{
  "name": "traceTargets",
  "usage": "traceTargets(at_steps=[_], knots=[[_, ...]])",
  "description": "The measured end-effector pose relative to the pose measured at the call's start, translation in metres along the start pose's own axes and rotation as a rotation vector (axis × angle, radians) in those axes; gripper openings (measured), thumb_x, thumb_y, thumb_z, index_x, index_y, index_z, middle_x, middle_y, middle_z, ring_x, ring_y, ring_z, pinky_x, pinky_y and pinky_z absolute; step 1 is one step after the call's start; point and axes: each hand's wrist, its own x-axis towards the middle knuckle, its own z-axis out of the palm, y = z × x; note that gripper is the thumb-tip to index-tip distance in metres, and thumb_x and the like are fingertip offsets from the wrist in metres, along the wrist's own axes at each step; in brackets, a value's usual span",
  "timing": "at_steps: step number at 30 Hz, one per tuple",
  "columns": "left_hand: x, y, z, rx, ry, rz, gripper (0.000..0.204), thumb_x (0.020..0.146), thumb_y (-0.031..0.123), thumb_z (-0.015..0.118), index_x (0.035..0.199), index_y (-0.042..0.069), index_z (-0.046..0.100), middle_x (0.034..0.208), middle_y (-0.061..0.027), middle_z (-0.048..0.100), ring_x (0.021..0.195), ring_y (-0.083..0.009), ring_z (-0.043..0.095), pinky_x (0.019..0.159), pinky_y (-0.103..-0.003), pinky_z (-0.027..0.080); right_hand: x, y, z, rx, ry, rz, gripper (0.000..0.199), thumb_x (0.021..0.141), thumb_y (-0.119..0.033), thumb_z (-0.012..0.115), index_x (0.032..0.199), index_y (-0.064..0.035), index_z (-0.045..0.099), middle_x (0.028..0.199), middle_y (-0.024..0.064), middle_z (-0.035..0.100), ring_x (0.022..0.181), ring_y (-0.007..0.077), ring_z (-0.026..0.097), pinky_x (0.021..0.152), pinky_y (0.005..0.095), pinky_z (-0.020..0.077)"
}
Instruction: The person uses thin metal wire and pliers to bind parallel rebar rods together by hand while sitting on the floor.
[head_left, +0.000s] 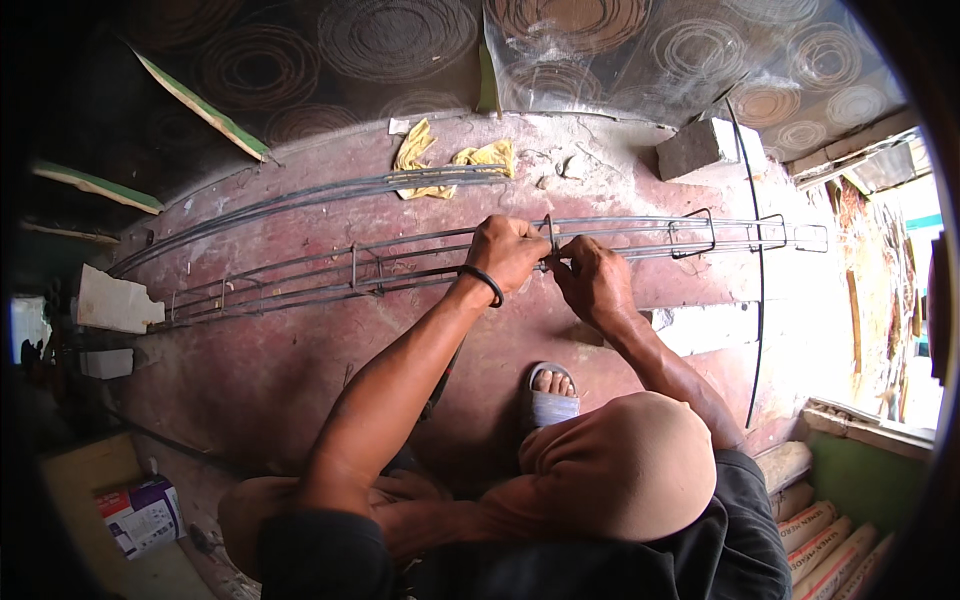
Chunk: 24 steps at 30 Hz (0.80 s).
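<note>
A long cage of thin steel bars point(354, 268) with rectangular stirrups stretches across the floor in front of me. My left hand point(503, 256), with a black band at its wrist, is closed at the bars just left of one upright stirrup point(549, 232). On that stirrup's other side, my right hand point(596, 282) has its thumb and fingers pinched together at the joint of bar and stirrup. Both sets of fingertips nearly meet there. Whatever is between them is too small or hidden to make out.
Loose steel bars point(330, 191) lie beyond the cage, near a yellow cloth point(484, 158). Pale blocks stand at the left point(118, 300) and far right point(708, 150). A dark rod point(757, 300) crosses the cage's right end. Stacked rolled bags point(825, 545) sit at lower right.
</note>
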Motion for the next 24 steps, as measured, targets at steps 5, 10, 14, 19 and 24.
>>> traceTargets(at_steps=[5, 10, 14, 19, 24], knots=[[0.003, 0.013, 0.002, 0.147, -0.001, -0.121, 0.019, 0.074, 0.017, 0.071, 0.074, -0.002, 0.07, 0.067, -0.0083, 0.068, 0.061, -0.0108, 0.059, 0.058, -0.028, 0.048, -0.004, 0.012, 0.011, 0.003, 0.071, -0.079, 0.016, 0.077, -0.015, 0.072, 0.087, -0.0057, 0.064, 0.077, 0.0143, 0.062, 0.067, 0.0337, 0.062, 0.059, 0.0433, 0.0488], [0.002, 0.009, -0.009, 0.192, -0.069, -0.172, 0.022, 0.074, 0.022, 0.073, 0.076, 0.0, 0.072, 0.066, -0.0086, 0.067, 0.062, -0.0123, 0.06, 0.062, -0.029, 0.049, -0.009, 0.006, 0.012, 0.013, 0.125, -0.138, 0.014, 0.076, -0.012, 0.071, 0.086, -0.0058, 0.064, 0.075, 0.0132, 0.061, 0.067, 0.0332, 0.061, 0.059, 0.0428, 0.0482], [-0.004, 0.014, -0.006, 0.338, -0.001, -0.07, 0.022, 0.076, 0.025, 0.075, 0.08, 0.004, 0.074, 0.068, -0.0119, 0.068, 0.064, -0.0139, 0.063, 0.064, -0.03, 0.049, -0.008, 0.009, 0.012, 0.003, 0.125, -0.121, 0.013, 0.077, -0.011, 0.071, 0.086, -0.0053, 0.063, 0.075, 0.0133, 0.06, 0.068, 0.0335, 0.06, 0.06, 0.0427, 0.0483], [-0.016, 0.01, 0.002, 0.602, 0.259, 0.533, 0.01, 0.076, 0.015, 0.072, 0.075, 0.005, 0.07, 0.082, -0.0114, 0.062, 0.074, -0.0335, 0.061, 0.067, -0.043, 0.05, -0.012, 0.009, 0.015, 0.011, 0.117, -0.141, 0.015, 0.077, -0.01, 0.071, 0.087, -0.0048, 0.062, 0.075, 0.0137, 0.06, 0.068, 0.0345, 0.06, 0.061, 0.0432, 0.0482], [-0.02, 0.005, 0.009, 0.701, 0.159, 0.617, 0.005, 0.076, 0.005, 0.066, 0.081, 0.004, 0.068, 0.085, -0.012, 0.062, 0.086, -0.0348, 0.061, 0.074, -0.042, 0.05, -0.01, 0.008, 0.009, 0.005, 0.118, -0.129, 0.017, 0.075, -0.009, 0.072, 0.088, -0.0049, 0.062, 0.075, 0.0134, 0.061, 0.068, 0.0341, 0.061, 0.062, 0.0427, 0.0488]])
